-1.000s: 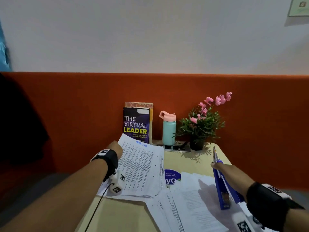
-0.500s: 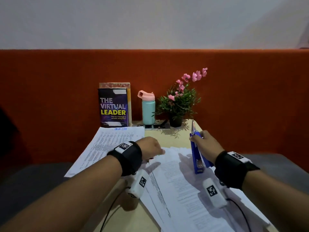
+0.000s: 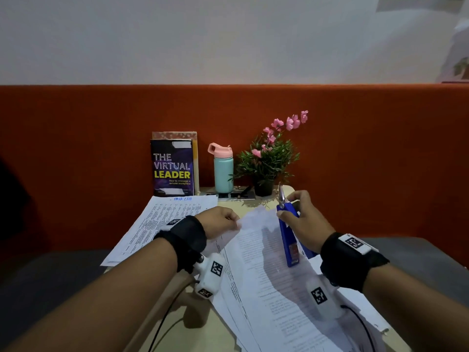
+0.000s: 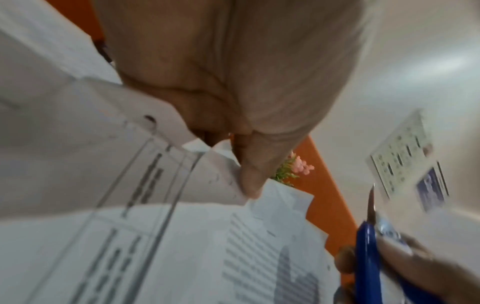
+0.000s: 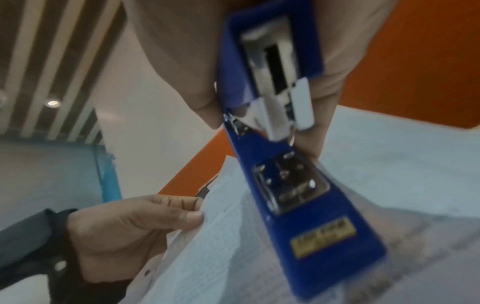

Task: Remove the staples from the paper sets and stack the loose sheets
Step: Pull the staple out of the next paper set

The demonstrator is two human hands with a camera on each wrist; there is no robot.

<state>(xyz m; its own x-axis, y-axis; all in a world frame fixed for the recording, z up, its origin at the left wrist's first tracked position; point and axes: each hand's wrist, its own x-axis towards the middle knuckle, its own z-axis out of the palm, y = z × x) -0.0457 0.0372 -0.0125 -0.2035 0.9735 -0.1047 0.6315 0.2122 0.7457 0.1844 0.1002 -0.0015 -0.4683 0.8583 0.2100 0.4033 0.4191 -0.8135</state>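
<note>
Paper set lifted at frame centre, stapler raised.

The left hand (image 3: 220,222) now pinches the set (image 3: 256,240) by its top corner, having left the stack (image 3: 167,219) at left; the right hand (image 3: 302,219) grips the stapler (image 3: 288,237), so staple removal likely comes next.

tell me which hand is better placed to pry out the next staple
Right, most likely. The right hand already grips the blue stapler, its metal remover tip pointing up near the lifted paper corner. The left hand is busy pinching that corner of the paper set, so it steadies the sheets.
</note>
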